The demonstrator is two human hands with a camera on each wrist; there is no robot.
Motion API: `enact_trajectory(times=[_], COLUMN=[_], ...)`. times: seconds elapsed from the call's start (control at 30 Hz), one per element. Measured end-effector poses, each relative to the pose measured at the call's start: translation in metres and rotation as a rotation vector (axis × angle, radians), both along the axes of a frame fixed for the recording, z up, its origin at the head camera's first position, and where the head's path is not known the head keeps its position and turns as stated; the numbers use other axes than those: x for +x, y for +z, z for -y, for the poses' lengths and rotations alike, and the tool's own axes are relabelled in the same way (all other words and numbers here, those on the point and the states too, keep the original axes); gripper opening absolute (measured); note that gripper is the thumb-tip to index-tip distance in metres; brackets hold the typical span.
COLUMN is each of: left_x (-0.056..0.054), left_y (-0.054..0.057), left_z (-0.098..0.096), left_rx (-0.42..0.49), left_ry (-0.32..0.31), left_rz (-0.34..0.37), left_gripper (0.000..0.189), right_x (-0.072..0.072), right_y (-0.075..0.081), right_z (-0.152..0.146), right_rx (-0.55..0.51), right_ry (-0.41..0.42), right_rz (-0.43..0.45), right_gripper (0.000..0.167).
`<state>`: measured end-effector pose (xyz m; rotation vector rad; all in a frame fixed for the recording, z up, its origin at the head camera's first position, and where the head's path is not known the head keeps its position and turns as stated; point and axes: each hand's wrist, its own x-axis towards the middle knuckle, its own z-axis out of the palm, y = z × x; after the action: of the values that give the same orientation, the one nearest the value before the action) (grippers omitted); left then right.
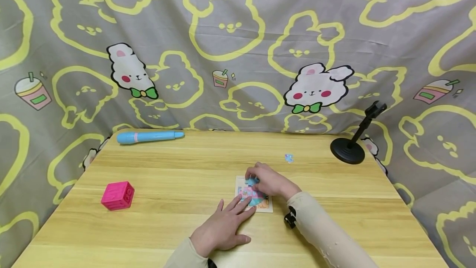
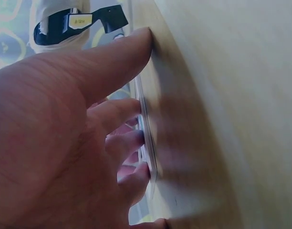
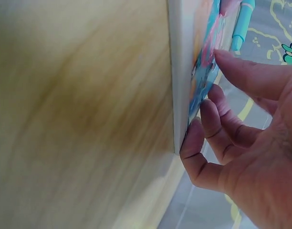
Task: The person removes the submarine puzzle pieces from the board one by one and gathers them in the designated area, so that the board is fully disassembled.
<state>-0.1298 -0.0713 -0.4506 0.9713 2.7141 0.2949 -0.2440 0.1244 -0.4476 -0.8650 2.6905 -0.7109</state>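
A small jigsaw puzzle in a white frame lies on the wooden table, its picture pink, blue and orange. My left hand is spread flat, fingertips resting on the puzzle's lower left part and thumb out on the table. Over the upper part, my right hand bends its thumb and fingers around a light blue puzzle piece. In the right wrist view, the right fingertips sit right at the puzzle's far edge, with the thumb opposite on the picture. One loose blue puzzle piece lies beyond the right hand.
A pink cube stands at the left of the table. A blue pen-shaped toy lies along the back left edge. At the back right stands a black stand with a round base. A patterned curtain hangs behind.
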Motion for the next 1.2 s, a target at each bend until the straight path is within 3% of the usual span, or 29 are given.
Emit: enact_trajectory(times=[0.23, 0.4, 0.67, 0.83, 1.2], left_x=[0.001, -0.001, -0.001, 0.0, 0.001], left_y=[0.001, 0.0, -0.002, -0.003, -0.003], left_z=[-0.001, 0.0, 0.0, 0.0, 0.001], left_rx=[0.007, 0.003, 0.003, 0.012, 0.028], left_ry=[-0.006, -0.004, -0.008, -0.004, -0.008], left_rz=[-0.012, -0.013, -0.02, -0.025, -0.02], left_gripper=[0.072, 0.073, 0.074, 0.074, 0.075], right_x=[-0.002, -0.005, -0.003, -0.007, -0.032], right_y=[-0.001, -0.004, 0.002, 0.009, 0.011], right_z=[-0.002, -0.004, -0.019, -0.051, -0.141], right_rx=[0.005, -0.065, -0.19, -0.252, -0.191], right_ry=[-0.061, -0.055, -0.086, -0.128, -0.287], right_rz=[-0.015, -0.034, 0.009, -0.031, -0.084], right_gripper=[0.018, 0.009, 0.014, 0.014, 0.011])
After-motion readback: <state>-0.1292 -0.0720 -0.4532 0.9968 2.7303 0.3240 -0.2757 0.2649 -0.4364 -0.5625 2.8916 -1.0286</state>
